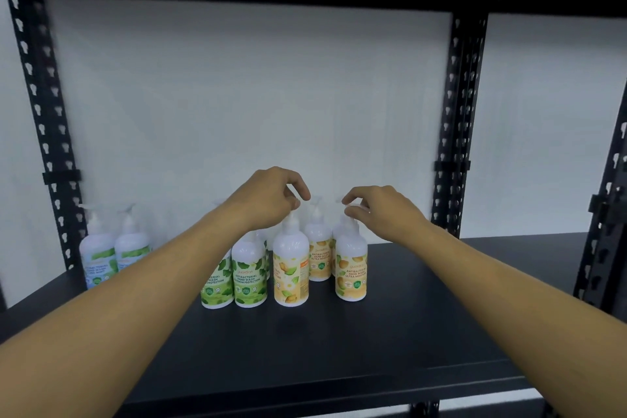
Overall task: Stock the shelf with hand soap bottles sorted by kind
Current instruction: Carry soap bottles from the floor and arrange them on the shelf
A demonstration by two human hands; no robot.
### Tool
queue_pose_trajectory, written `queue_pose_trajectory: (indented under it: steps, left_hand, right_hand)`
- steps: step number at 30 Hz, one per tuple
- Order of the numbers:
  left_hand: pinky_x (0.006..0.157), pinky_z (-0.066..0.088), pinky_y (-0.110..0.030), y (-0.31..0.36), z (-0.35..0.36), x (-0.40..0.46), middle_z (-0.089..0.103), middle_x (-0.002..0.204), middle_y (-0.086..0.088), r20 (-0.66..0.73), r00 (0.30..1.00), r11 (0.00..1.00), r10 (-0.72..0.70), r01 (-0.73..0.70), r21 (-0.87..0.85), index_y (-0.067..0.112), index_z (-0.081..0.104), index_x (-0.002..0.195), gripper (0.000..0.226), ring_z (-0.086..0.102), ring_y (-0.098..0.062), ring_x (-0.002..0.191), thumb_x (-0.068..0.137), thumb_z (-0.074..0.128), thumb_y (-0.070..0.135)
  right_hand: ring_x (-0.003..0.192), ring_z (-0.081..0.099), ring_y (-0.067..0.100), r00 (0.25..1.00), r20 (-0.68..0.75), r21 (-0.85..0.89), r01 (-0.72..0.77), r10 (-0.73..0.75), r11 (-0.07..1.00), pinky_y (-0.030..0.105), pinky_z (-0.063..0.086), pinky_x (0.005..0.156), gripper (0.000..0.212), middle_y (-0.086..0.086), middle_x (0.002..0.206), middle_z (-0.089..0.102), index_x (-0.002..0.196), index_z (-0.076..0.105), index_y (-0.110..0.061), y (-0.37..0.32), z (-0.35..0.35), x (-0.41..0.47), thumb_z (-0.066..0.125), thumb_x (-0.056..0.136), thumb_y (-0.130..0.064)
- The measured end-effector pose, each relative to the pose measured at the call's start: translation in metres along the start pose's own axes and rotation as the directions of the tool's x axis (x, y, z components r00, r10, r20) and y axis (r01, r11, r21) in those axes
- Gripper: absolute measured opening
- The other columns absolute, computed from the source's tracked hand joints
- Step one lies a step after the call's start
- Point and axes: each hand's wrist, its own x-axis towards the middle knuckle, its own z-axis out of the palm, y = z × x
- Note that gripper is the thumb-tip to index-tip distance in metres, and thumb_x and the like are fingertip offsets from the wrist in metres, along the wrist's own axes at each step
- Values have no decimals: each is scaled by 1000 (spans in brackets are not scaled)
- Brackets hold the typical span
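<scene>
Left hand (275, 197) pinches a yellow-labelled white plastic pump bottle (291, 267); right hand (374, 210) pinches another yellow-labelled pump bottle (351, 270) on the black metal shelf (390, 343).

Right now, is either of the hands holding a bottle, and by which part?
Left hand pinches the front yellow bottle's pump top; right hand pinches the right yellow bottle's pump top.

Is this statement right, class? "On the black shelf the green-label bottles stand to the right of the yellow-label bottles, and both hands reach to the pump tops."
Not quite. The head view shows the green-label bottles to the left of the yellow-label bottles, not the right. The rest holds: the shelf is black, and the left hand and right hand reach to the pump tops.
</scene>
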Motion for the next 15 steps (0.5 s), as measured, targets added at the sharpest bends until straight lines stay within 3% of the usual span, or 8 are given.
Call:
queue_pose_trajectory:
  steps: [3, 7, 11, 13, 15]
  left_hand:
    - [65, 45, -21, 5, 0, 1, 69, 91, 2, -2, 1000, 1000, 10, -10, 3, 27, 69, 99, 21, 61, -5, 79, 93, 58, 10]
    - [61, 42, -20, 12, 1, 5, 68, 90, 4, -13, 1000, 1000, 20, -20, -2, 27, 69, 99, 21, 60, -1, 77, 93, 58, 9]
    - [59, 38, -19, 18, 5, 9, 68, 91, 4, 5, 1000, 999, 30, -30, 14, 26, 69, 100, 21, 58, 0, 75, 93, 58, 9]
    - [60, 40, -19, 21, 9, 12, 67, 93, 4, 3, 1000, 999, 28, -29, 24, 24, 68, 101, 18, 58, 0, 75, 93, 59, 11]
    - [60, 41, -21, 22, 13, 16, 66, 95, 4, -17, 1000, 1000, 13, -13, 24, 23, 68, 101, 15, 58, -1, 74, 92, 61, 14]
  right_hand:
    - [84, 60, 16, 996, -62, 113, -51, 59, 992, 34, 51, 76, 34, -1, 95, 67, 128, 57, -30, 5, 2, -17, 50, 98, -45]
    - [87, 62, 18, 937, -139, 372, -251, 322, 893, 36, 49, 78, 37, -1, 94, 68, 125, 58, -21, 22, 24, -53, 36, 102, -40]
    - [125, 51, 28, 892, 91, 117, -451, 442, 885, 40, 43, 99, 49, 8, 139, 54, 140, 49, -15, 51, 61, -88, 36, 101, -42]
    - [141, 34, 28, 856, 220, -65, -466, 469, 882, 45, 31, 113, 58, 8, 154, 38, 148, 40, -18, 57, 77, -104, 32, 100, -50]
    - [151, 12, 26, 850, 258, -197, -419, 460, 886, 44, 13, 122, 65, 5, 164, 18, 155, 26, -22, 59, 87, -115, 26, 100, -56]
